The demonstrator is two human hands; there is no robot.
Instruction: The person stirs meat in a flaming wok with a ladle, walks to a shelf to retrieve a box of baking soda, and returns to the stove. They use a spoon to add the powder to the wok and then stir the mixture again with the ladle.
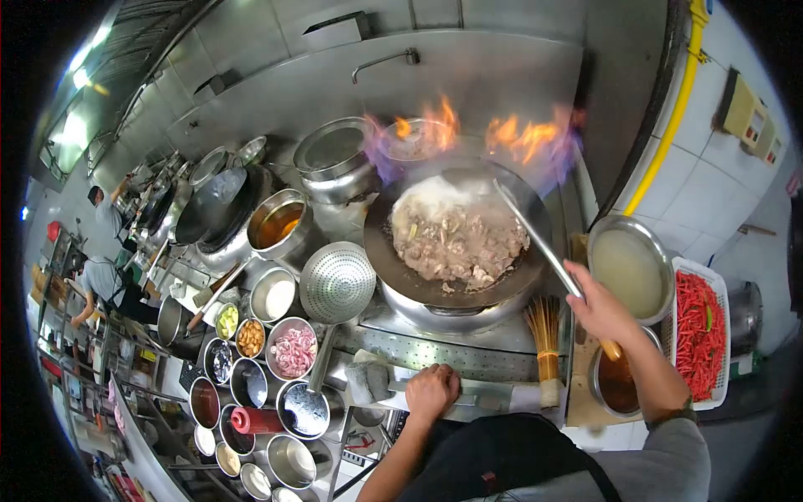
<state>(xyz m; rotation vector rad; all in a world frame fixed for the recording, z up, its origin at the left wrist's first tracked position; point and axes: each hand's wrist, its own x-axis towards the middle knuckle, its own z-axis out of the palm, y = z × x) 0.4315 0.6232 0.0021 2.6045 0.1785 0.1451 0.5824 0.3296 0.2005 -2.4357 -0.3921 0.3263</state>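
My right hand (598,305) is wrapped round the long metal handle of a ladle (539,238), whose wooden end points back toward me. The ladle's head reaches into a large black wok (381,259), where it is hard to make out. Chopped meat (456,247) fills the wok's middle, with pale steam or foam at its upper left. Tall orange and blue flames (527,138) rise behind the far rim. My left hand (432,391) is closed at the stove's front edge, right of a grey folded cloth (368,382). What it grips, if anything, is hidden.
Left of the wok are a perforated strainer (338,282), a pot of brown liquid (280,224) and several seasoning bowls (293,347). A bamboo brush (545,343) stands at right, near a basin of cloudy liquid (631,272) and a basket of red chillies (701,335). Two people (104,280) work far left.
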